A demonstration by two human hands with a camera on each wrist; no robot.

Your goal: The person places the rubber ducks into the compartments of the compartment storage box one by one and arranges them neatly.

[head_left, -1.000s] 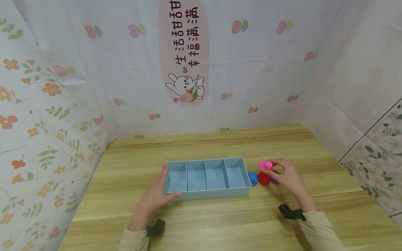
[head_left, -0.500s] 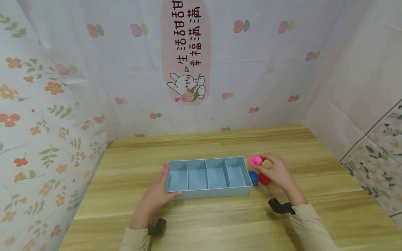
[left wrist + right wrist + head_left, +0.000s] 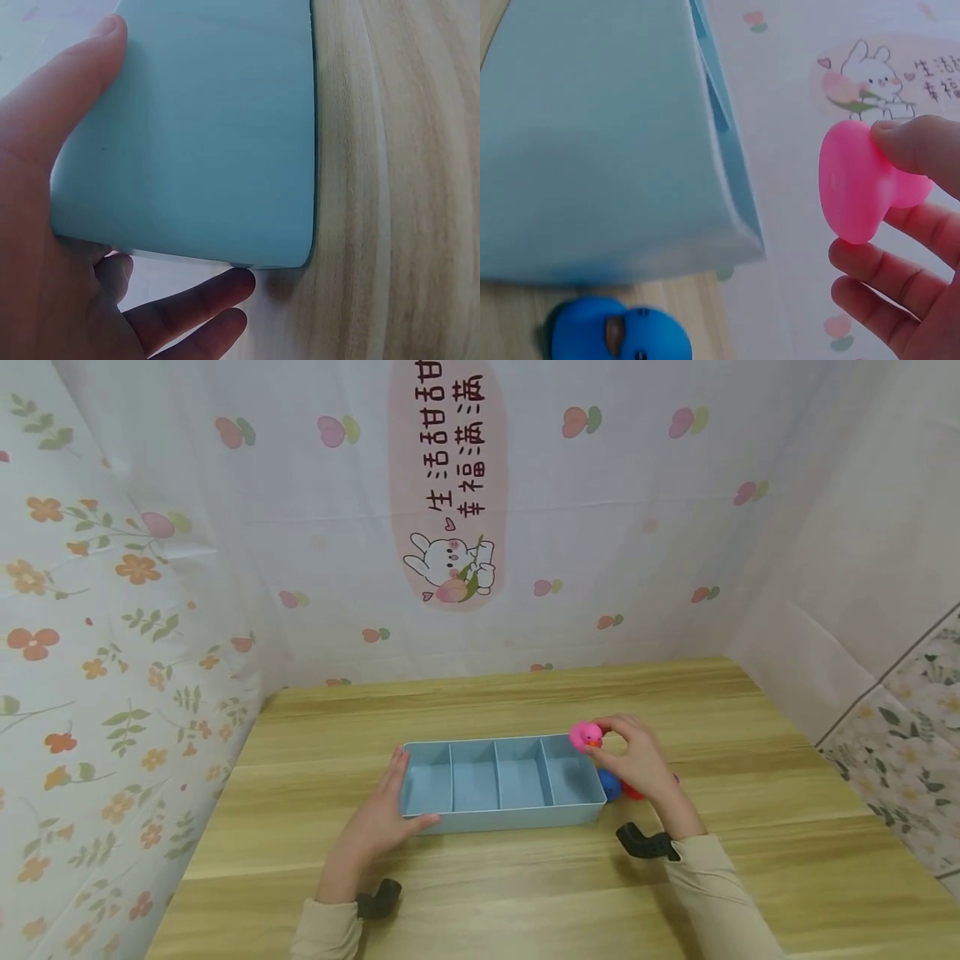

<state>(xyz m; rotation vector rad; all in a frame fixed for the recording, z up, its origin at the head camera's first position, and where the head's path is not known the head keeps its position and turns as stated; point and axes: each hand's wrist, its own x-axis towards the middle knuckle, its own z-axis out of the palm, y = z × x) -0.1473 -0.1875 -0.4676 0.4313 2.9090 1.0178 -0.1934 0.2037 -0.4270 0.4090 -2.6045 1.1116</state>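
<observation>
A pink rubber duck (image 3: 584, 736) is pinched between the thumb and fingers of my right hand (image 3: 639, 762), raised over the back right corner of a light blue divided box (image 3: 510, 821). The right wrist view shows the pink duck from behind, apart from the box wall. My left hand (image 3: 372, 823) holds the box's left end, with its thumb on the front wall and its fingers along the end wall. A blue duck (image 3: 610, 786) sits against the box's right end. Beside it is a red toy (image 3: 632, 792), mostly hidden by my right hand.
A sliver of a purple toy (image 3: 677, 778) shows behind my right wrist. The box stands on a wood-grain table (image 3: 480, 893) and has several bare compartments in a row. Printed cloth (image 3: 315, 527) hangs behind the table and along its sides.
My right hand has carried the pink duck left, from above the red and purple toys to the box's right end. My left hand keeps its place on the box.
</observation>
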